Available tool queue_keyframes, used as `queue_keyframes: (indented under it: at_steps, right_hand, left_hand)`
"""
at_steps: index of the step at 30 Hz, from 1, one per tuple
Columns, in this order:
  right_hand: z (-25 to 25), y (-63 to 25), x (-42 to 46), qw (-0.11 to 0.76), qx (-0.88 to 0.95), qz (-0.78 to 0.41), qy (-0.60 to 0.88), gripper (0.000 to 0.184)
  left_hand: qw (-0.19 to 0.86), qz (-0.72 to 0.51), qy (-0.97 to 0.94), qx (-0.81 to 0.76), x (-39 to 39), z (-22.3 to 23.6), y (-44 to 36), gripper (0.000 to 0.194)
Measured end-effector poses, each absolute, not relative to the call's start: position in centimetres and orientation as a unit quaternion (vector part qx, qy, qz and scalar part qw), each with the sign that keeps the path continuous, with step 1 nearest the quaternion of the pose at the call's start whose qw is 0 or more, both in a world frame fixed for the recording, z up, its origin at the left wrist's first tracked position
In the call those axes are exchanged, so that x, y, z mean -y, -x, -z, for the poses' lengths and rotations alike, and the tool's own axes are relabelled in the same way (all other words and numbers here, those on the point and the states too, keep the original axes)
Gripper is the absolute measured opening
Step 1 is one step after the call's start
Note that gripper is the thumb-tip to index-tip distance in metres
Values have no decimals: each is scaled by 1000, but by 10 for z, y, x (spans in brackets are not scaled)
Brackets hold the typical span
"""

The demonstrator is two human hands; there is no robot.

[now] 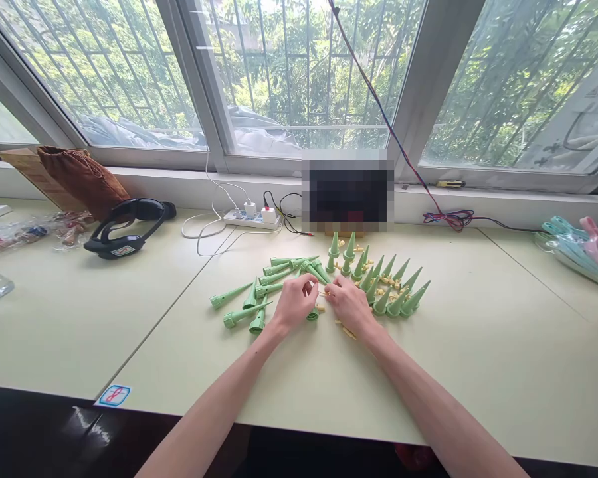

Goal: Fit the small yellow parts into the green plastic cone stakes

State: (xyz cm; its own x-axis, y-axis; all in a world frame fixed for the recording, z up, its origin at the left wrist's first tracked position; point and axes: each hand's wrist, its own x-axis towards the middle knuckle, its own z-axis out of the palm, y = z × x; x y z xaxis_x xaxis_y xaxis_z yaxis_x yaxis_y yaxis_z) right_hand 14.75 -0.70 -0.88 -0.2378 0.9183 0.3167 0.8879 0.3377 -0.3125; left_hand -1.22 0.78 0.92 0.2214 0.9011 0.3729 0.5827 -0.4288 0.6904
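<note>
My left hand (299,299) and my right hand (349,304) meet low over the table, fingers closed in a pinch. A thin pale piece shows between their fingertips, too small to make out. Below my left hand, a green cone spike (312,315) is partly covered, with a small yellow piece (321,308) beside it. Left of my hands, several green spikes (244,314) lie loosely, a few standing. Upright spikes (380,302) stand in a group on the right, small yellow pieces (391,282) among them. More yellow strips (346,330) lie by my right wrist.
A power strip (253,219) with white cables sits at the back. On the left are a black headset (128,229), a brown pouch (82,179) and plastic-wrapped items (34,232). Bundled wires (448,218) lie back right, near pink and blue plastic items (581,245).
</note>
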Motion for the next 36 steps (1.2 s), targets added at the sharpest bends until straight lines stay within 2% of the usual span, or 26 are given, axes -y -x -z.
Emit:
queue_keyframes:
  at_steps: [11, 23, 36]
  right_hand:
    - [5, -150, 23, 390, 752, -114, 519, 17]
    - [10, -145, 26, 442, 728, -200, 484, 18]
    - [13, -146, 25, 459, 719, -190, 486, 17]
  left_hand:
    - [218, -400, -770, -446, -7, -10, 10, 26]
    - [214, -383, -783, -441, -4, -10, 9, 32]
    - [206, -369, -787, -450, -2, -11, 8, 31]
